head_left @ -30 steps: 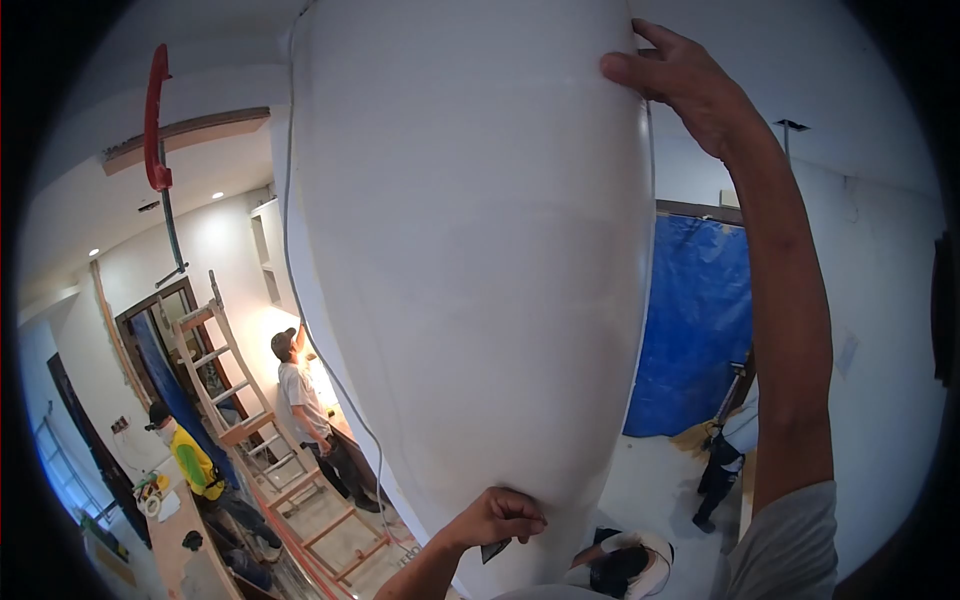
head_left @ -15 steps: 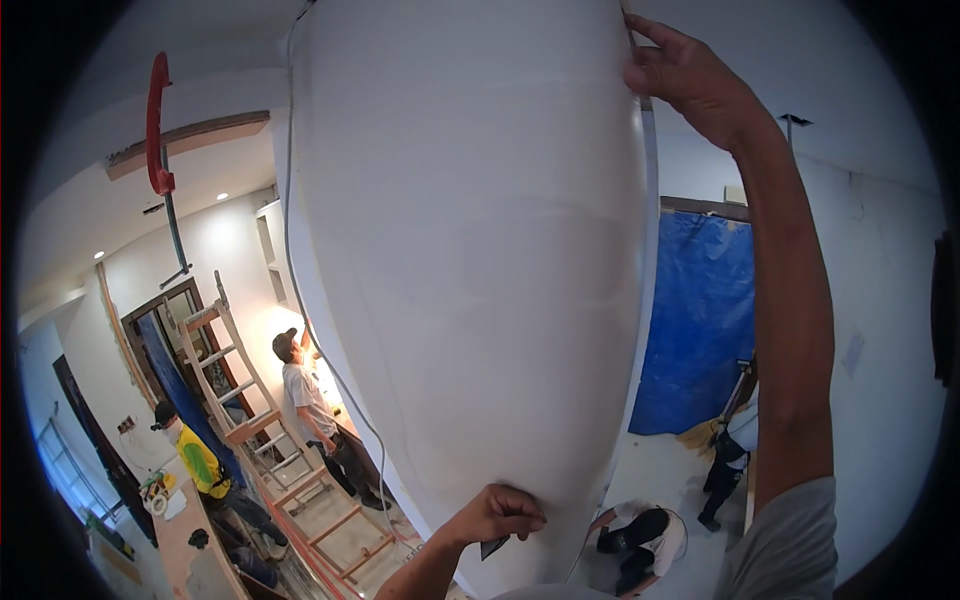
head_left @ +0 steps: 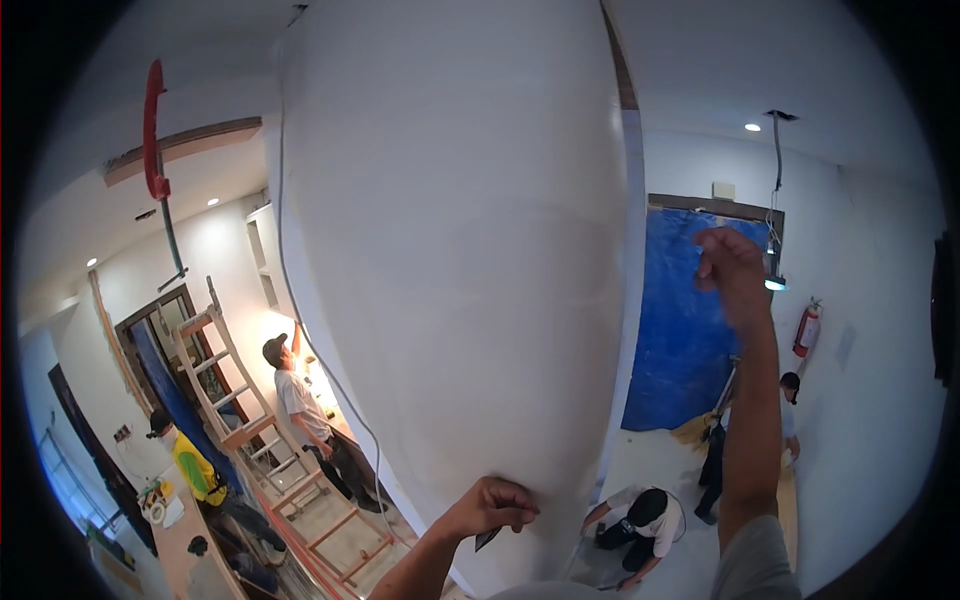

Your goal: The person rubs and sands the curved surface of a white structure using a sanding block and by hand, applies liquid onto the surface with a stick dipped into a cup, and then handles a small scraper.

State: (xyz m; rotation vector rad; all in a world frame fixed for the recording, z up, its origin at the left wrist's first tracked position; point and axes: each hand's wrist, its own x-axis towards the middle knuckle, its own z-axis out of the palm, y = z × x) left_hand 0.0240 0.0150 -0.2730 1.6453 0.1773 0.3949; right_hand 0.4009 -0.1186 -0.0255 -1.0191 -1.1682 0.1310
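A broad white column face (head_left: 450, 250) fills the middle of the view, close in front of me. My left hand (head_left: 490, 505) is pressed against its lower part, fingers closed around a small dark scraper blade (head_left: 489, 539) that pokes out below the knuckles. My right hand (head_left: 730, 275) is raised in the air to the right of the column's edge, apart from it, fingers loosely curled and holding nothing that I can see. It hangs in front of a blue tarp (head_left: 680, 340).
Below, a wooden ladder (head_left: 235, 410) leans at the left beside a person in white (head_left: 300, 410) and one in yellow (head_left: 190, 465). Another person crouches (head_left: 640, 520) on the floor; one stands (head_left: 720, 450) near a fire extinguisher (head_left: 805, 328). A red clamp (head_left: 153, 130) hangs upper left.
My right hand has let go of the column's upper right edge and dropped down and to the right, into free air. My left hand has stayed on the lower column.
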